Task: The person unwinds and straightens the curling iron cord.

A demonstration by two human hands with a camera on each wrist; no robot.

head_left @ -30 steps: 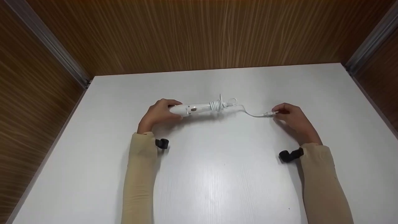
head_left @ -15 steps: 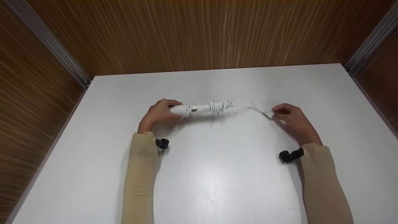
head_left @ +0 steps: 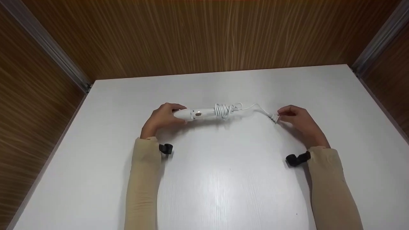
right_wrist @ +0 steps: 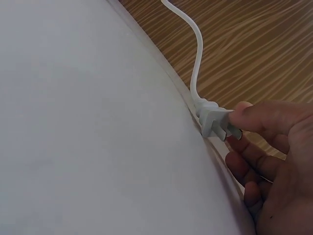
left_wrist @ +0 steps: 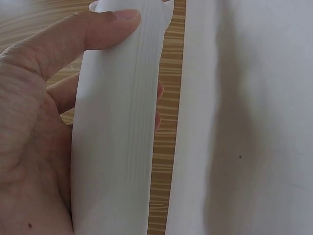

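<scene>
A white handheld appliance [head_left: 199, 113] lies lengthwise over the middle of the white table [head_left: 223, 179], with its white cord [head_left: 225, 109] coiled round its right end. My left hand [head_left: 163, 116] grips its left end; in the left wrist view the thumb and fingers curl round the white body [left_wrist: 117, 127]. A loose length of cord runs right to a white plug [head_left: 274, 118]. My right hand [head_left: 295, 118] pinches that plug [right_wrist: 215, 122] between thumb and fingers just above the table, and the cord [right_wrist: 195, 54] rises away from it.
Wood-grain walls [head_left: 207, 35] close in the table at the back and on both sides, with metal corner strips [head_left: 51, 48]. A black wrist camera sits at each cuff [head_left: 166, 148] [head_left: 297, 158]. Beige sleeves [head_left: 142, 185] cover both forearms.
The right hand turned the plug and shifted it slightly left, so the loose cord now arcs behind it instead of sagging in front. The left hand holds the appliance in place.
</scene>
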